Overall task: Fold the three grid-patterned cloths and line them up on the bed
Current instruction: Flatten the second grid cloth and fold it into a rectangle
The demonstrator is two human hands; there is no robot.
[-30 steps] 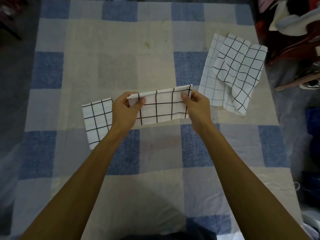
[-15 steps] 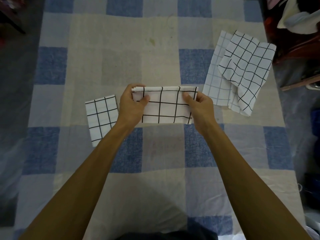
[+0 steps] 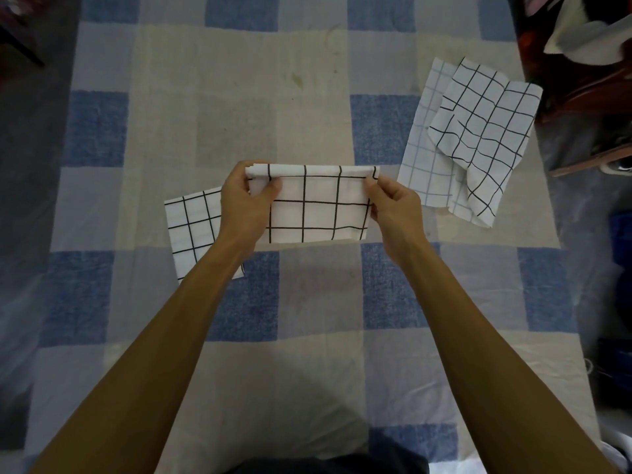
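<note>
The left hand (image 3: 242, 206) hides part of the flat folded cloth (image 3: 191, 227).

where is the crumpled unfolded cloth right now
In the head view the crumpled cloth lies on the right side of the bed, near its right edge, just beyond and right of the right hand, which pinches the half-folded cloth.

Item one, banded cloth (image 3: 318, 206): white, wide black grid, folded into a long band, your left hand (image 3: 242, 203) pinching its left end and your right hand (image 3: 393, 206) its right. Item two, folded cloth (image 3: 191, 230): same pattern, flat on the bed (image 3: 239, 97), just left, partly under your left forearm. Item three, loose cloth (image 3: 478, 131): unfolded, rumpled, one part doubled over, far right on the bed.
</note>
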